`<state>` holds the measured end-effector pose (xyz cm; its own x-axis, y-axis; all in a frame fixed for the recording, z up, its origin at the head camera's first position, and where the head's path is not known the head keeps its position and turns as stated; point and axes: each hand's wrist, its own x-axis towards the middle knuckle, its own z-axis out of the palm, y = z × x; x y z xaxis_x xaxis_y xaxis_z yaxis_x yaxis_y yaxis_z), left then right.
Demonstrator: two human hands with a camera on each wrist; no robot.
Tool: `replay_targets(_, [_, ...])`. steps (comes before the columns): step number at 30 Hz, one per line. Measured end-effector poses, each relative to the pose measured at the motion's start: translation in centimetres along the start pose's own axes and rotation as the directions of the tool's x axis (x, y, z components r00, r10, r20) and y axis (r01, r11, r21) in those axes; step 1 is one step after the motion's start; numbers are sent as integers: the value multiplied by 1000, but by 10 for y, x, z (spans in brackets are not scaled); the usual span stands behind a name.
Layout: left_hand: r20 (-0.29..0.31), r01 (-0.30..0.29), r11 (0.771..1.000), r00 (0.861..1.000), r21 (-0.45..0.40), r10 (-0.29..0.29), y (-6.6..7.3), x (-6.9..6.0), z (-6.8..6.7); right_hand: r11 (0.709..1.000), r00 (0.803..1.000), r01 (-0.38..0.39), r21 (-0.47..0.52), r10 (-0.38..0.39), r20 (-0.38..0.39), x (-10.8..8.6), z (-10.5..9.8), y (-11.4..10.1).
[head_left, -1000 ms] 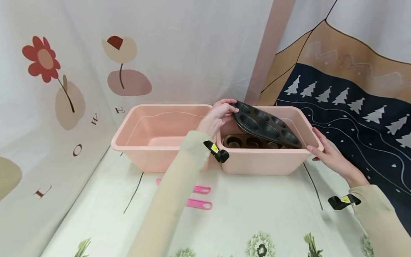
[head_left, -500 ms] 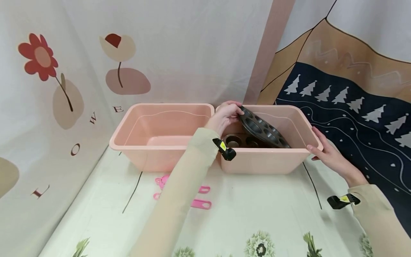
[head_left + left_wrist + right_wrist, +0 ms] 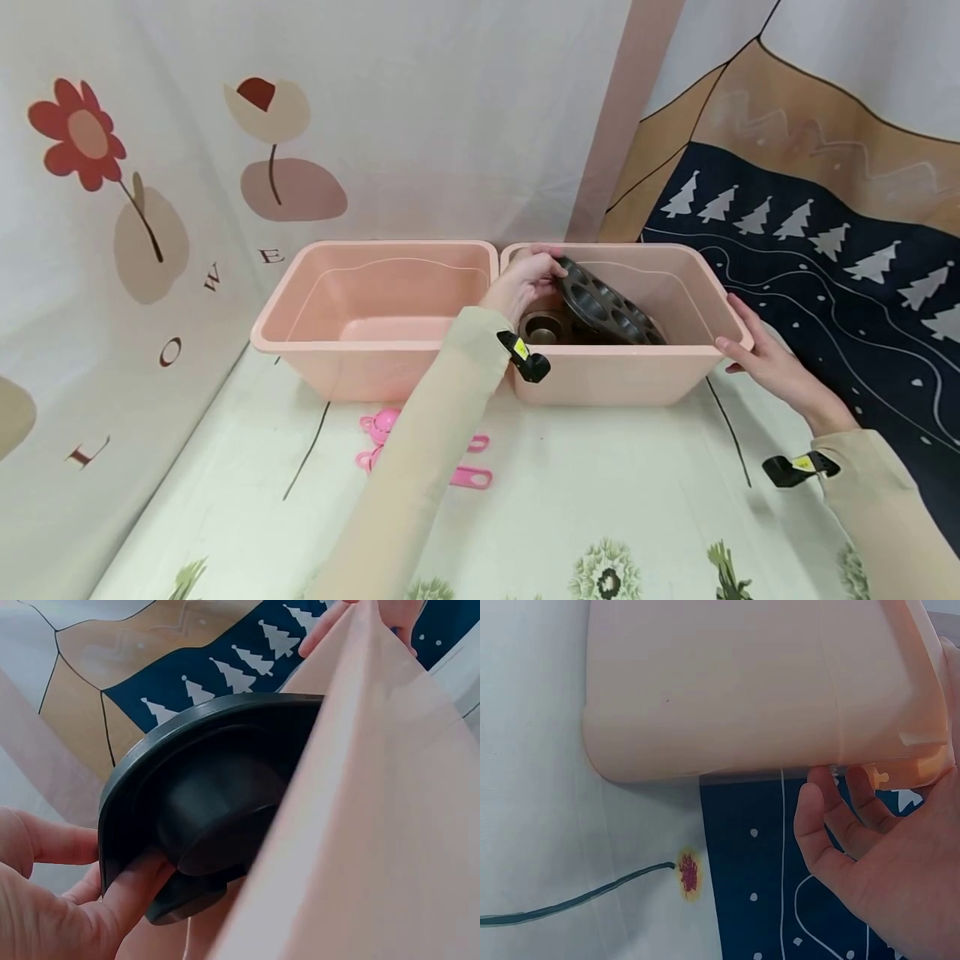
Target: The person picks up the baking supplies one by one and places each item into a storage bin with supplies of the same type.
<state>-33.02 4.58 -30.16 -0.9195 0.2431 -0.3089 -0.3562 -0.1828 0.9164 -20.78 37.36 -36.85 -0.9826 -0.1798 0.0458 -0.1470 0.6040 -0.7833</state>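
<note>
My left hand (image 3: 525, 279) pinches the upper left end of a black muffin pan (image 3: 603, 304), thumb on the cup side. The pan leans down to the right inside the right pink plastic bin (image 3: 600, 377). Below it in the bin lies a second, brownish muffin pan (image 3: 543, 327), partly hidden. In the left wrist view the held muffin pan (image 3: 217, 780) stands on edge behind the bin wall. My right hand (image 3: 780, 371) holds the bin's right rim; in the right wrist view its curled fingers (image 3: 810, 817) touch the outside under the rim.
A second pink bin (image 3: 375, 367) stands directly to the left. In front of it, pink measuring spoons (image 3: 471, 477) with animal-shaped heads lie on the pale cloth, partly covered by my left forearm. A printed curtain (image 3: 450, 125) hangs behind the bins.
The black muffin pan has gone lower into the right bin and tilts more steeply, my left hand moving slightly right and down with it. The right hand stays on the rim.
</note>
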Motion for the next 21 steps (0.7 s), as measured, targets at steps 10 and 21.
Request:
replay_targets(10, [33,-15,998,999,68,13,-12,-2,-8,1000,1000,-19,15,19,10,-1,0,-3])
replay_targets(21, [125,-49,985,992,167,28,-40,41,-26,999,1000,-27,18,27,10,0,1,-2])
